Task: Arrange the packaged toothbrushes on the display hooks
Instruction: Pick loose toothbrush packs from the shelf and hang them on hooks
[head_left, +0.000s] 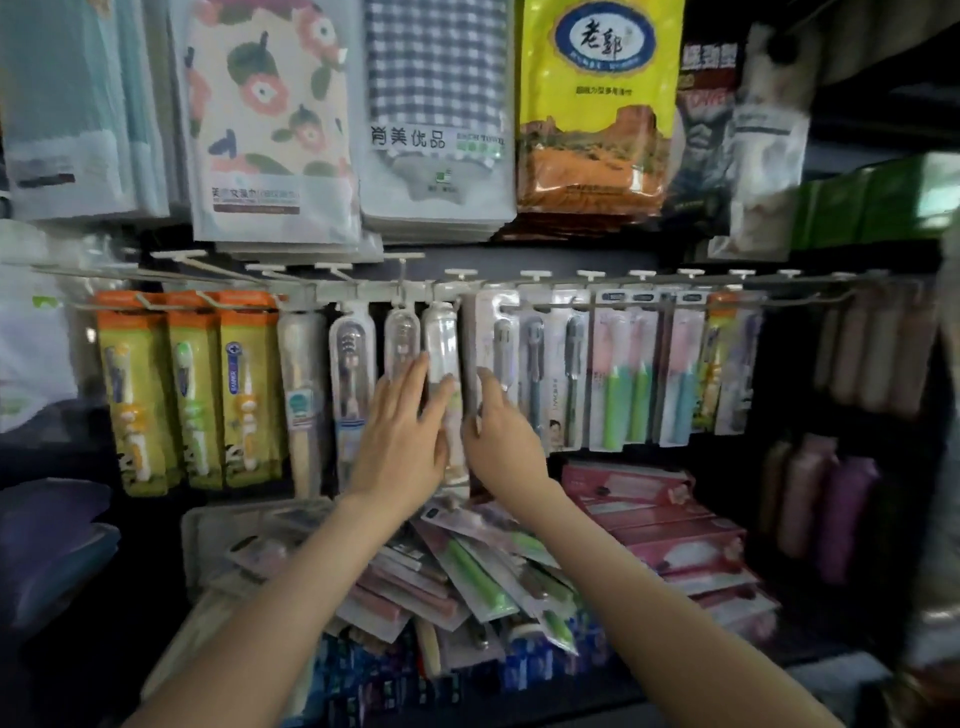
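A row of display hooks (457, 283) runs across the middle, with packaged toothbrushes hanging from it. A clear-packaged toothbrush (441, 343) hangs at the centre. My left hand (405, 436) lies flat against its left side with straight fingers. My right hand (498, 431) touches its right edge, index finger pointing up, the other fingers curled by the pack. Orange-and-yellow toothbrush packs (192, 395) hang at the left, green and pink ones (623, 384) at the right.
Loose toothbrush packs fill a tray (208, 525) below the hooks. Pink boxes (670, 530) are stacked at the lower right. Towel packs (270, 119) and a yellow bag (597, 104) hang above. Bottles (852, 353) hang at the far right.
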